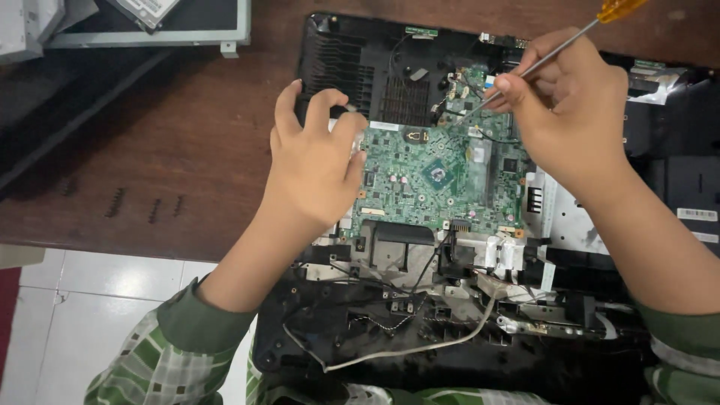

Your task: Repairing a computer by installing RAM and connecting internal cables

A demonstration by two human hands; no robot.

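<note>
**Two hands over the green board**

I see the green circuit board (439, 176) lying inside the opened black laptop shell (337, 52), full of small chips. My right hand (574, 112) grips a screwdriver (551, 51), its tip at the board's upper edge. My left hand (315, 161) rests half-open on the board's left edge.

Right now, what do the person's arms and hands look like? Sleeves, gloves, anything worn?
Both hands are bare: no gloves, rings or watch visible on the left hand or right hand. Forearms are uncovered. Each arm wears a green-and-white plaid shirt sleeve, pushed up toward the elbow: left sleeve, right sleeve.
</note>
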